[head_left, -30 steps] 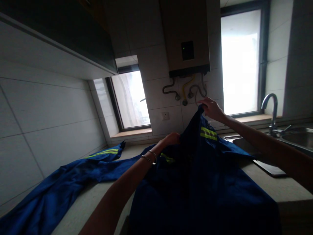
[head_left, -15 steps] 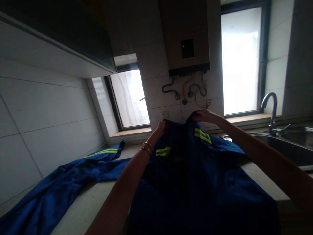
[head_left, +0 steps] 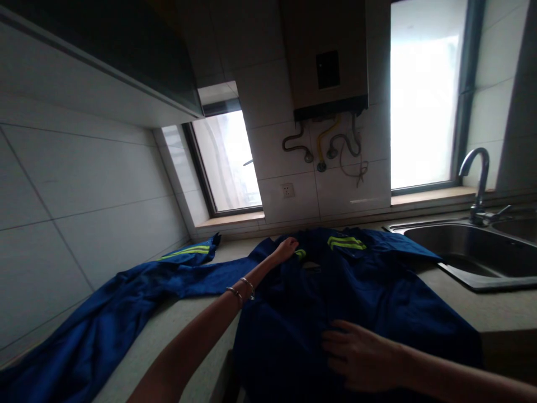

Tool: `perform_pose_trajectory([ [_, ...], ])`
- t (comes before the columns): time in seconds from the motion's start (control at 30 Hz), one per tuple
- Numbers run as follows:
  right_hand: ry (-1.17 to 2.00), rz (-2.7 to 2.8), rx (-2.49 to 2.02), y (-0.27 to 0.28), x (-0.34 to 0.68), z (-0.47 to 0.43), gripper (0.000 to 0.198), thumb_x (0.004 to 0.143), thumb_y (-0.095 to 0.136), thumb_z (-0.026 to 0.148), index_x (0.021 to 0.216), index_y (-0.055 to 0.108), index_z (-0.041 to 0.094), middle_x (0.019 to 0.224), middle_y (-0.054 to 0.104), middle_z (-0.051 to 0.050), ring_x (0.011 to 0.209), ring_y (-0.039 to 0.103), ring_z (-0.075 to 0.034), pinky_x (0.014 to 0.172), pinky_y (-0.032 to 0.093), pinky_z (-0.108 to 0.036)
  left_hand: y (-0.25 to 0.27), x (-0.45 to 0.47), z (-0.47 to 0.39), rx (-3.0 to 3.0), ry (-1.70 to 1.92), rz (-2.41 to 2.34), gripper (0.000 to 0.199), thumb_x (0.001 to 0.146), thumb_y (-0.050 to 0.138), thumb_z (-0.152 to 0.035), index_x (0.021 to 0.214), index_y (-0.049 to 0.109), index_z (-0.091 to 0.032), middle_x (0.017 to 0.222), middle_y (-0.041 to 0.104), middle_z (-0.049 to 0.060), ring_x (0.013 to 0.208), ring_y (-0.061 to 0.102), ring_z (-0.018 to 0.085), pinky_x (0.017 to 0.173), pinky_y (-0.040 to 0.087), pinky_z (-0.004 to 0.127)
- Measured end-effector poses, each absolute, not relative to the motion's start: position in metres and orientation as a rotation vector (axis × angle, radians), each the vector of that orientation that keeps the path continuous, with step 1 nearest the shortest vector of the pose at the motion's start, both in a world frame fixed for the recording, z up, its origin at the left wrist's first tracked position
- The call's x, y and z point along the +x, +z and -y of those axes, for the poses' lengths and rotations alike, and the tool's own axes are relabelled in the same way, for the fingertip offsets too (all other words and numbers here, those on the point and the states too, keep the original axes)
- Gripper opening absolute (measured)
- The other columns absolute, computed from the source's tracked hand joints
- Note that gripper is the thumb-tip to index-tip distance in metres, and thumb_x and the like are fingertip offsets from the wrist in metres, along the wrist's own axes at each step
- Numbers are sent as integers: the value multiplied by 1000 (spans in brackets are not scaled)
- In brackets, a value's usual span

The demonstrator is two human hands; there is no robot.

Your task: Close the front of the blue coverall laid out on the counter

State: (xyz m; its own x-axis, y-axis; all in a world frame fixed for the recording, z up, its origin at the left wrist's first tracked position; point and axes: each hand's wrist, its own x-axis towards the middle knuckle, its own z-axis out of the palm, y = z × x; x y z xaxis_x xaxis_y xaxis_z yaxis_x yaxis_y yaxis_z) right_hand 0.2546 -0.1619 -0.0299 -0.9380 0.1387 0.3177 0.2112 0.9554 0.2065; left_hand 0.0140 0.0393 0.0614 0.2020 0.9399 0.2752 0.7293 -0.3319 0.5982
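A dark blue work jacket point(head_left: 377, 302) with yellow-green reflective stripes lies spread on the counter, its lower part hanging over the front edge. My left hand point(head_left: 288, 246) is at the upper part of the jacket near the collar, fingers closed on the cloth. Lower down, my right hand point(head_left: 356, 352) rests over the jacket's front with its fingers a little apart and slightly bent. Another stretch of blue cloth with a striped end point(head_left: 184, 253) lies to the left, meeting the jacket's sleeve; I cannot tell whether it is a separate garment.
A steel sink point(head_left: 457, 246) with a curved faucet point(head_left: 478, 179) is set in the counter point(head_left: 465, 305) on the right. A water heater point(head_left: 327, 56) with pipes hangs on the tiled wall above a socket point(head_left: 287, 190). An upper cabinet point(head_left: 104, 67) juts out at left.
The raised collar has come down onto the counter. My right hand has let go of it and moved down toward me; my left hand has lowered with the cloth.
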Motion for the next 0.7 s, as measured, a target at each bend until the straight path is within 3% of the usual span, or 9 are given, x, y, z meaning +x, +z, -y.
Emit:
perform_pose_trajectory([
  [0.07,-511,2737,-178,-49,256,179,26,83,53,33,104,60,19,116,57,-10,118,42,-24,102,27,-45,54,15,-25,2190,884,-1552,25,83,46,-23,101,59,-13,92,64,7,89,58,18,84,43,29],
  [0.13,-621,2688,-186,-61,255,181,18,84,51,24,98,61,20,112,59,-8,118,42,-23,104,23,-47,52,19,-7,2269,919,-1498,28,82,48,-23,107,58,-14,103,63,8,98,56,18,90,41,30],
  [0.23,-651,2702,-202,-65,253,173,12,83,51,17,76,61,19,88,61,-5,106,47,-21,106,20,-46,56,29,21,2416,976,-1401,28,82,48,-21,108,58,-16,109,61,7,104,54,18,95,38,31],
  [0.33,-633,2744,-197,-49,252,166,15,84,49,14,73,59,18,73,55,-2,89,49,-17,104,25,-42,64,37,49,2520,992,-1295,25,83,46,-19,103,60,-16,105,63,6,102,55,18,95,39,30],
  [0.43,-471,2657,-326,-14,259,159,15,87,46,17,85,62,19,78,54,-2,82,47,-14,90,37,-35,74,41,73,2517,1040,-1196,24,84,46,-21,102,62,-16,105,63,6,101,55,18,94,39,30],
  [0.53,-208,2454,-461,32,272,144,20,89,44,17,94,63,22,87,54,-4,85,48,-14,77,41,-29,82,46,94,2369,1078,-1070,26,87,43,-29,101,62,-17,102,64,5,97,58,17,89,42,28],
  [0.7,44,2003,-618,93,293,106,17,87,48,25,90,65,22,90,55,-5,87,52,-16,78,43,-30,89,56,123,2049,868,-795,40,88,43,-42,117,55,-16,109,62,7,101,56,18,89,43,29],
])
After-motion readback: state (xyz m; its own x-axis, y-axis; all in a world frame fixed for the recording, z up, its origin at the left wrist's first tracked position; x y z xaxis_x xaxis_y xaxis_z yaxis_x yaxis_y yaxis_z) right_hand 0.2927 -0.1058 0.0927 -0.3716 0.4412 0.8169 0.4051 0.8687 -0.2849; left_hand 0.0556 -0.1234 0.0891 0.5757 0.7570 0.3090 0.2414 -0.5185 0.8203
